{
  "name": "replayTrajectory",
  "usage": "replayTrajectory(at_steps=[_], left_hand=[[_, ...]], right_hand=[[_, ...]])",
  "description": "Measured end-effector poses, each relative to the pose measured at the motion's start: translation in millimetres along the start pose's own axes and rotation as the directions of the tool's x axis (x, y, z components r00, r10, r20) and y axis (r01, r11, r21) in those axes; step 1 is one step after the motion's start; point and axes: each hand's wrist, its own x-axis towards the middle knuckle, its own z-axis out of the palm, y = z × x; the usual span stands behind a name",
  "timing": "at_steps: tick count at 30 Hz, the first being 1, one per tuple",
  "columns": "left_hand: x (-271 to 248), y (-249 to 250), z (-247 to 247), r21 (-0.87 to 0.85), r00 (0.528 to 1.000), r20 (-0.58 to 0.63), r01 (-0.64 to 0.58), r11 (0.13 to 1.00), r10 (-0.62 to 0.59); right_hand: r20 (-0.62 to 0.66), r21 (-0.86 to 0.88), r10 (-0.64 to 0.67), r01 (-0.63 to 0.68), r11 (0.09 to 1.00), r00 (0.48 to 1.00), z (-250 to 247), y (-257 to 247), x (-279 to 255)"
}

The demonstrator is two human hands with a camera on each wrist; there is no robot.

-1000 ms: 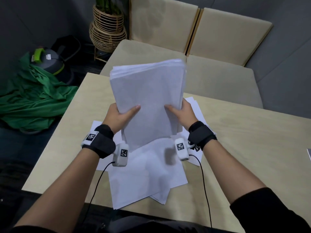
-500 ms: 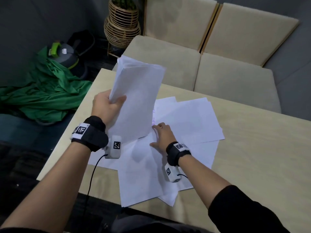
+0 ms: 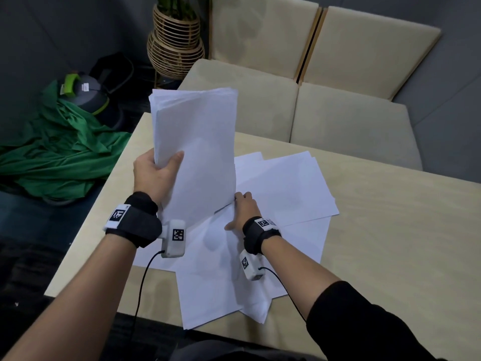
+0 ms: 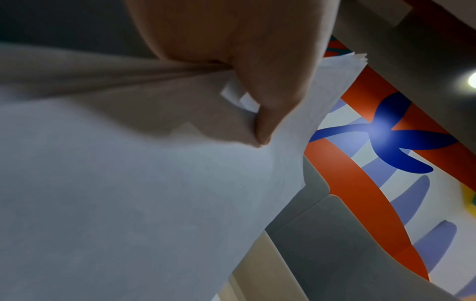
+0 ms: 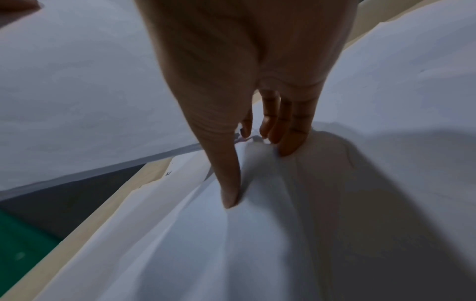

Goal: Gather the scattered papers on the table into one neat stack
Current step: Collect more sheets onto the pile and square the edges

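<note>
My left hand holds a thick stack of white papers upright above the table's left part, thumb on the near face. In the left wrist view the left hand clamps the stack at its edge. Several loose sheets lie fanned and overlapping on the light wooden table. My right hand is down on them just right of the stack's lower corner. In the right wrist view the right hand bunches a loose sheet into creases between thumb and fingertips.
A beige sofa stands behind the table. On the floor to the left lie a green cloth and a grey canister, with a wicker planter farther back. The table's left edge is near my left wrist.
My right hand let go of the stack and dropped onto the loose sheets. The left hand now carries the stack alone, shifted left and held upright.
</note>
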Motion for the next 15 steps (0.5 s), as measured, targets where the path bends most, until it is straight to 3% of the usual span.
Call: replayTrajectory(at_steps=[6,11,15], left_hand=[[1,-1,-1,-0.017,1.000,-0.004,-0.008,1.000,0.008],[-3,-1,-2,-0.049,0.999,-0.030,-0.040,0.998,0.038],[1,-3,-9,-0.074,0.998,-0.052,-0.050,0.996,0.047]], right_hand=[[-0.033,0.189,0.111,-0.103,0.977,0.993,5,-5,-5],[-0.007,0.415,0.222,-0.199,0.888,0.975,-5,3,-8],[-0.027,0.468,0.207,-0.170,0.867,0.978,-40,28,-10]])
